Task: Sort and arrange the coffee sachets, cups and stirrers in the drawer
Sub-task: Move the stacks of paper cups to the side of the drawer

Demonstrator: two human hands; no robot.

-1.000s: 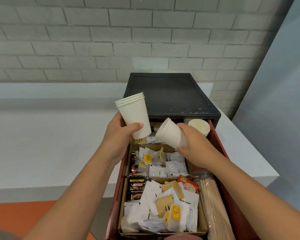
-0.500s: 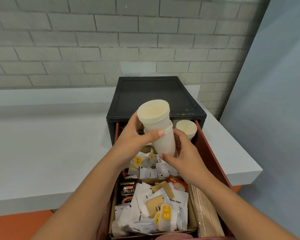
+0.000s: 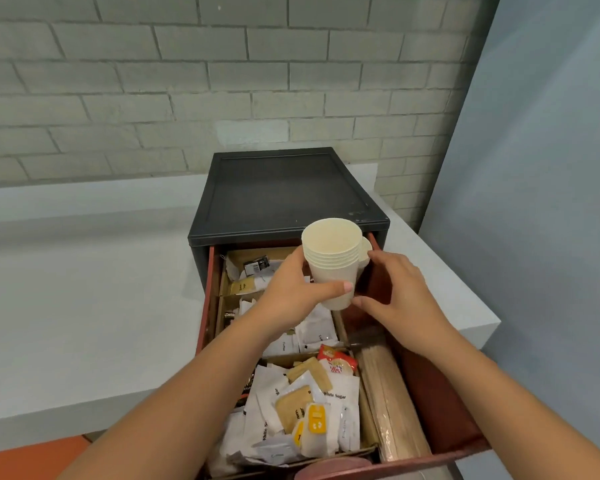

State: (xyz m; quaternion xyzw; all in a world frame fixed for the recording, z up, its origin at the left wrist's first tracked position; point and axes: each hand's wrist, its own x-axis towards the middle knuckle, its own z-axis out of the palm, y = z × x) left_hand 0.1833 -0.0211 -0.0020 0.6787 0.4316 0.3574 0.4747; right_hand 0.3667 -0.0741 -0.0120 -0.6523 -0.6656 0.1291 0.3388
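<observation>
Pale grey counter point(image 3: 84, 306): just carries the whole unit.
Black plastic drawer unit point(image 3: 284, 195): sits on the counter against the brick wall.
Dark red pull-out drawer point(image 3: 430, 393): pulled way out, I guess so every compartment is reachable. The frame cuts off its near edge.
Bundle of thin wooden stirrers point(image 3: 392, 403): lies lengthwise in the right lane, probably the only spot long enough.
Mixed paper sachets point(image 3: 302, 403): white, tan and yellow ones heaped in the front cardboard compartment, with more in the two behind. Looks unsorted to me, and the left arm hides part of the middle lot.
Nested stack of cream paper cups point(image 3: 331, 261): held upright, mouth up, above the drawer's back right.
Left hand point(image 3: 291, 292): wrapped round the stack's lower half, thumb across the front, gripping it.
Right hand point(image 3: 402, 296): fingers loose beside the stack's base, holding nothing. Probably there to steady it, but I can't tell if the thumb touches.
Spare cream cups point(image 3: 365, 247): peeking out behind the stack, mostly hidden, so I can't count them.
</observation>
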